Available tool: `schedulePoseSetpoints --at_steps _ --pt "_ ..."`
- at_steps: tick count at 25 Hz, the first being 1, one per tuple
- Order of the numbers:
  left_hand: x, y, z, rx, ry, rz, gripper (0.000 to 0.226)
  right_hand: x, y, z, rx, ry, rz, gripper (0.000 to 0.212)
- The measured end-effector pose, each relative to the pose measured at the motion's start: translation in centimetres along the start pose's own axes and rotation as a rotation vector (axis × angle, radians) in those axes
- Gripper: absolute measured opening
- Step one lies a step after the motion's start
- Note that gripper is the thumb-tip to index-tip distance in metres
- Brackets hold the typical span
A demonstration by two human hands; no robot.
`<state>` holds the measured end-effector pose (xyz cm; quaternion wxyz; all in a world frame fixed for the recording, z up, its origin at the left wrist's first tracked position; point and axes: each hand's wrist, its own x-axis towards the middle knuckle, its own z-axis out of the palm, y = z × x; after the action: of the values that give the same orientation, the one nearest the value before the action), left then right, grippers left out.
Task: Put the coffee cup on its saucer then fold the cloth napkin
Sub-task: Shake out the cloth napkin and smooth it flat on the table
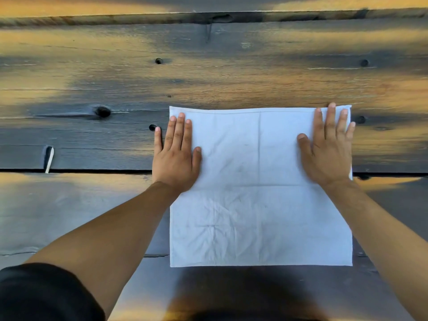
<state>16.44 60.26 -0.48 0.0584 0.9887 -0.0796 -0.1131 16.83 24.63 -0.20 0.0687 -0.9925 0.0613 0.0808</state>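
Note:
A white cloth napkin (259,193) lies flat and spread out as a square on the wooden table, with faint crease lines and some wrinkles. My left hand (176,154) rests palm down on its far left corner, fingers spread, the little finger off the cloth on the wood. My right hand (328,149) presses palm down on the far right corner, fingers apart. Neither hand grips anything. No coffee cup or saucer is in view.
The table (115,77) is made of dark weathered planks with knots, screw holes and a wide gap between boards. A small pale strip (49,159) sticks up from that gap at the left. A dark sleeve (46,295) fills the lower left corner.

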Motion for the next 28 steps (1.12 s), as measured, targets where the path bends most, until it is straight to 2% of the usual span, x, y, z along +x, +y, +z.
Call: schedulePoseSetpoints --at_steps 3,6,9,12,15,21,24,28 --pt "0.0 0.0 0.0 0.001 0.006 0.001 0.069 -1.1 -8.8 0.6 0.113 0.054 -0.128 0.066" --pt "0.0 0.0 0.2 0.006 0.016 0.007 0.068 -2.5 -18.2 1.8 0.190 0.003 -0.312 0.063" --pt "0.0 -0.3 0.3 0.020 0.021 0.010 0.066 -2.7 -20.9 2.9 0.126 -0.052 -0.349 0.061" --pt "0.0 -0.2 0.2 0.004 0.019 0.014 0.068 -2.4 -17.1 3.2 0.036 -0.018 -0.354 0.061" --pt "-0.1 -0.1 0.0 0.003 0.010 0.014 0.069 -2.0 -10.4 2.7 -0.026 0.039 -0.316 0.062" --pt "0.0 -0.2 -0.1 0.006 0.000 0.008 0.069 -0.5 -0.2 0.7 -0.056 -0.007 -0.120 0.066" --pt "-0.1 -0.1 -0.1 0.005 0.011 0.006 0.069 -0.1 1.7 0.3 -0.023 -0.019 0.006 0.066" --pt "0.0 -0.2 -0.1 -0.009 0.012 0.010 0.069 0.1 1.2 0.3 0.006 -0.017 0.028 0.067"
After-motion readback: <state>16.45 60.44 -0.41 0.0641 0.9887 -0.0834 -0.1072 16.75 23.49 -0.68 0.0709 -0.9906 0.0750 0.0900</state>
